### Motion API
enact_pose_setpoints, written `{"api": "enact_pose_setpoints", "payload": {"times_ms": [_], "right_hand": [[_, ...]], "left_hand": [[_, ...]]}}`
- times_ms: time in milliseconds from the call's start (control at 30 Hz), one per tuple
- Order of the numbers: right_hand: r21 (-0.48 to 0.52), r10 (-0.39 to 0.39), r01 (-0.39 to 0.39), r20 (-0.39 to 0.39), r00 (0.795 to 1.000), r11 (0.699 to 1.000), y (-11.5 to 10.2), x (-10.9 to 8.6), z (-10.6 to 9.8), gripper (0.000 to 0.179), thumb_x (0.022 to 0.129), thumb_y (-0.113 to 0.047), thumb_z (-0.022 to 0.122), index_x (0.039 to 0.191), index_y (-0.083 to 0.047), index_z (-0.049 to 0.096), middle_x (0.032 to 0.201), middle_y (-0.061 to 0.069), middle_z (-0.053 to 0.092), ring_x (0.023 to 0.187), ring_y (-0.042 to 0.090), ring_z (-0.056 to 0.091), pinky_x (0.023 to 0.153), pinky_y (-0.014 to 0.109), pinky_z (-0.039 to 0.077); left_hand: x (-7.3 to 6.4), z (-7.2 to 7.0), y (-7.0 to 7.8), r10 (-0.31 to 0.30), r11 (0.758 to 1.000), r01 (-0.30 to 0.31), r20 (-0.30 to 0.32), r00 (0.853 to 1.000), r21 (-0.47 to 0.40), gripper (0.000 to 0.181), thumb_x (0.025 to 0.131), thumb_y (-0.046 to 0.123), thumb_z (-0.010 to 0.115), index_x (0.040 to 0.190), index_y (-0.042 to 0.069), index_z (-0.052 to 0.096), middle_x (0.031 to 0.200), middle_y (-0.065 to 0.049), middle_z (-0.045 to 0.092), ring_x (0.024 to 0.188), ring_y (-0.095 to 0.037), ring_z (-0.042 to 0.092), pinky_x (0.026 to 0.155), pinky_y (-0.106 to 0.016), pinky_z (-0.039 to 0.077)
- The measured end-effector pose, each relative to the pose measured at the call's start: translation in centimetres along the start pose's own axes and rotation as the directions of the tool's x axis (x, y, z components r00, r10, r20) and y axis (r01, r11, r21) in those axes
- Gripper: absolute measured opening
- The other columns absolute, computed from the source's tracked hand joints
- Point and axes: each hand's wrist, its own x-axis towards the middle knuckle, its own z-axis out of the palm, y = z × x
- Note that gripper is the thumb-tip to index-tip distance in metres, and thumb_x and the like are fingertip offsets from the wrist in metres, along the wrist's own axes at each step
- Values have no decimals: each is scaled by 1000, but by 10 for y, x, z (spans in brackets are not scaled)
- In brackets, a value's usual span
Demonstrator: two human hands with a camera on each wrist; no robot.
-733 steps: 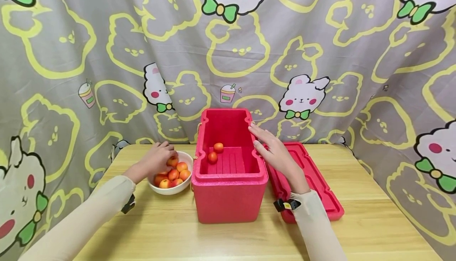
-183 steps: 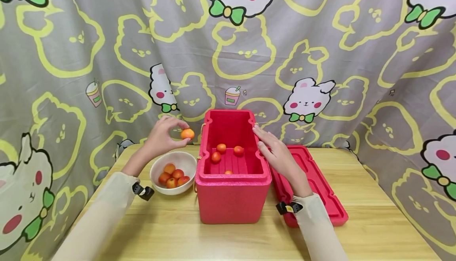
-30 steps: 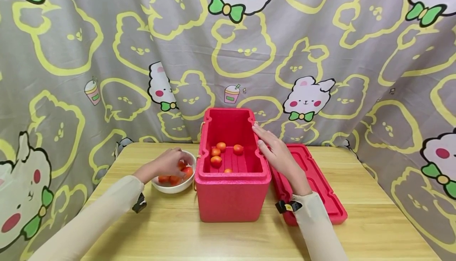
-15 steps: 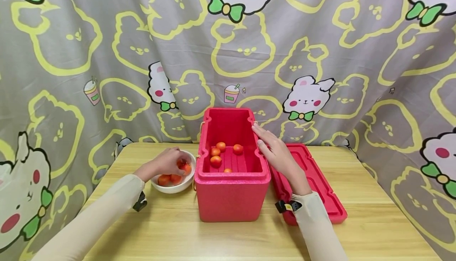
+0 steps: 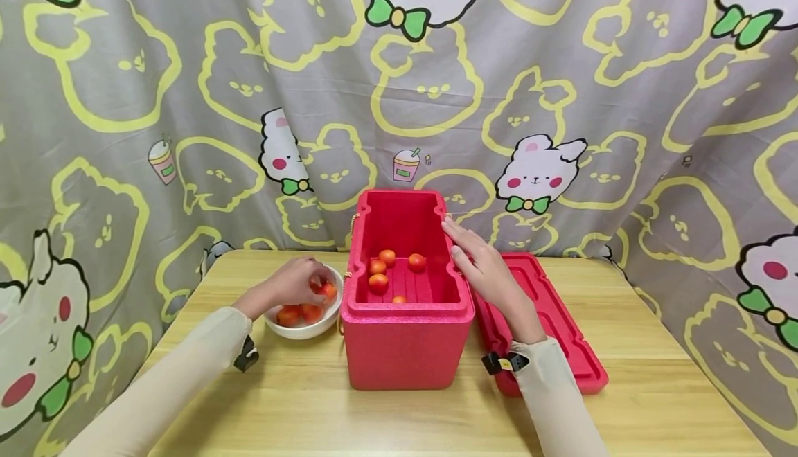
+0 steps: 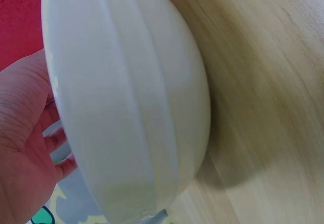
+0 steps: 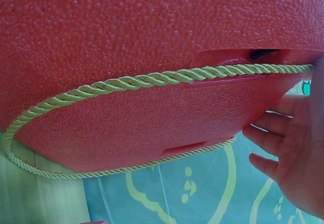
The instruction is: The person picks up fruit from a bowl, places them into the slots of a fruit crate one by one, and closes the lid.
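Note:
In the head view my left hand [image 5: 302, 282] reaches down into a white bowl [image 5: 337, 310], its thumb and fingers curled about an orange-red round fruit [image 5: 327, 291]. Other fruits of the same kind [image 5: 289, 316] lie in the bowl beneath it. From the left wrist, the bowl's outer wall [image 6: 121, 97] covers most of the fingers. My right hand [image 5: 488, 271] rests with fingers extended on the right rim of a tall red foam box [image 5: 408, 353]; its fingers [image 7: 266, 138] lie past the box's side in the right wrist view. Several fruits [image 5: 377, 282] sit on the box floor.
A red lid [image 5: 561, 325] lies on the wooden table [image 5: 280, 401] right of the box. Twisted gold cord handles [image 7: 162, 77] hang along the box side. A grey cartoon-print curtain [image 5: 349, 97] hangs behind the table.
Since several seconds ago, the left hand has gone from holding a fruit beside the box down into the bowl. The box holds one more fruit. Lately only the left fingers shift slightly; the right hand stays.

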Motion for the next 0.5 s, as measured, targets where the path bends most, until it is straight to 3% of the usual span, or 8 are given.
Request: {"api": "enact_pose_setpoints", "payload": {"times_ms": [167, 400, 500], "right_hand": [[-2, 1, -1, 5, 1000, 1000, -1, 0, -1, 59, 103, -30, 54, 159, -22, 37, 166, -1, 35, 153, 24, 35, 122, 56, 28], [-2, 3, -3, 9, 1000, 1000, 0, 0, 0, 59, 103, -31, 54, 159, -22, 37, 166, -2, 35, 153, 24, 35, 122, 56, 28], [-1, 4, -4, 6, 1000, 1000, 0, 0, 0, 59, 103, -31, 54, 159, -22, 37, 166, -2, 35, 153, 24, 35, 122, 56, 28]], "left_hand": [[-1, -5, -1, -18, 1000, 18, -42, 999, 2, 31, 74, 22, 88, 102, 13, 77, 91, 4, 73, 89, -19, 59, 77, -33, 49], [-1, -15, -1, -47, 999, 47, -126, 991, 2, 31, 74, 22, 88, 102, 17, 76, 98, 4, 74, 105, -29, 59, 93, -51, 45], [0, -20, -1, -45, 999, 46, -156, 987, 2, 32, 73, 23, 88, 102, 17, 76, 100, 5, 75, 106, -29, 58, 96, -53, 42]]}}
